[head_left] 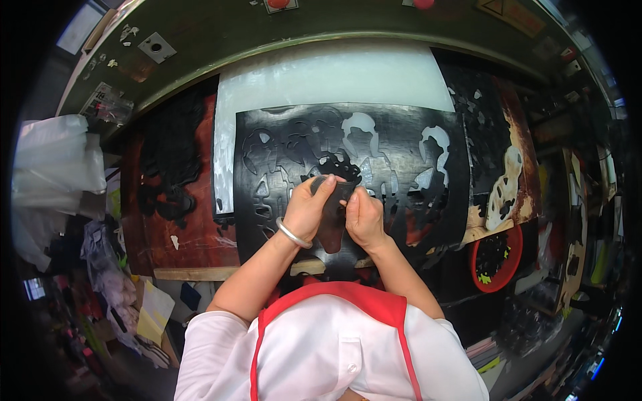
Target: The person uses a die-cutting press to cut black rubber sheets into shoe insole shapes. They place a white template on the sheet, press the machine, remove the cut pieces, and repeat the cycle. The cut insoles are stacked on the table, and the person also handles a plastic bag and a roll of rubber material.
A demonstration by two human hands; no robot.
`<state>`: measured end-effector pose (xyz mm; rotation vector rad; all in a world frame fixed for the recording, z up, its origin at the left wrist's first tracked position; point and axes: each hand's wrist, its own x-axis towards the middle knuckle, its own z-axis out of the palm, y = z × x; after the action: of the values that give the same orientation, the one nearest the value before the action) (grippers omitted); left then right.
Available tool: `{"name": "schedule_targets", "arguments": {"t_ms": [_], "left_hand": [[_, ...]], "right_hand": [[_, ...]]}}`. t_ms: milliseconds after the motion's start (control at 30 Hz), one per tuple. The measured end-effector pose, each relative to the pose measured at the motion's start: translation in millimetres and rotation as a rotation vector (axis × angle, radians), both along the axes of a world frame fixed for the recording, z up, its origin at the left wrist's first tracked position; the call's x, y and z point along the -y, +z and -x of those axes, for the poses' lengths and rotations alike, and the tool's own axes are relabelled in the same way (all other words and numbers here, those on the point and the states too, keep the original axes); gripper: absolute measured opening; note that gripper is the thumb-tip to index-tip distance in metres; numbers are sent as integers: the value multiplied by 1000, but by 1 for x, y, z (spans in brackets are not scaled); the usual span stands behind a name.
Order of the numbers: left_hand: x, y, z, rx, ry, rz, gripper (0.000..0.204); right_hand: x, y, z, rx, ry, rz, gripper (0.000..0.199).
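Note:
Both my hands are together over a large black sheet (301,127) with shapes cut out of it. My left hand (306,210), with a silver bangle on the wrist, is closed on a dark cut piece (334,207), its thumb along the top. My right hand (364,217) is curled in at the other edge of the same piece, its fingers pinched. Small black cut bits (341,166) lie just beyond my fingers. Pale cutting board shows through some of the sheet's openings.
The sheet lies partly on a white board (334,70) below a green machine beam (321,41). Black scraps (170,150) are heaped on the reddish surface at left. A red basin (513,264) with black scraps stands at right. Clear plastic bags (60,164) hang far left.

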<state>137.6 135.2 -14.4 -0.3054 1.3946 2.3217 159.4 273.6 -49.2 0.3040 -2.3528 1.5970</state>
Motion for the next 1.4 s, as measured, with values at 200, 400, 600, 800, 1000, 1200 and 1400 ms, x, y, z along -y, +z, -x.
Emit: {"name": "schedule_targets", "arguments": {"t_ms": [200, 400, 600, 800, 1000, 1200, 1400], "left_hand": [[-5, -1, -1, -193, -110, 342, 26], [-6, -18, -4, -180, -90, 313, 29], [22, 23, 41, -74, 501, 29, 32], [142, 159, 140, -721, 561, 144, 35], [171, 218, 143, -852, 437, 569, 32], [125, 108, 41, -1309, -72, 1184, 11], [133, -14, -53, -1289, -464, 1066, 23]], "right_hand": [[11, -2, -4, -62, -73, -54, 20], [9, -13, 0, -108, -90, -37, 20], [-1, -37, -4, -123, -237, -138, 19], [-17, -21, -9, 193, -248, -271, 23], [-7, 38, -26, 11, -79, -344, 28], [41, 11, -20, 852, 544, 78, 33], [47, -19, -3, 1051, 713, 667, 14]]}}
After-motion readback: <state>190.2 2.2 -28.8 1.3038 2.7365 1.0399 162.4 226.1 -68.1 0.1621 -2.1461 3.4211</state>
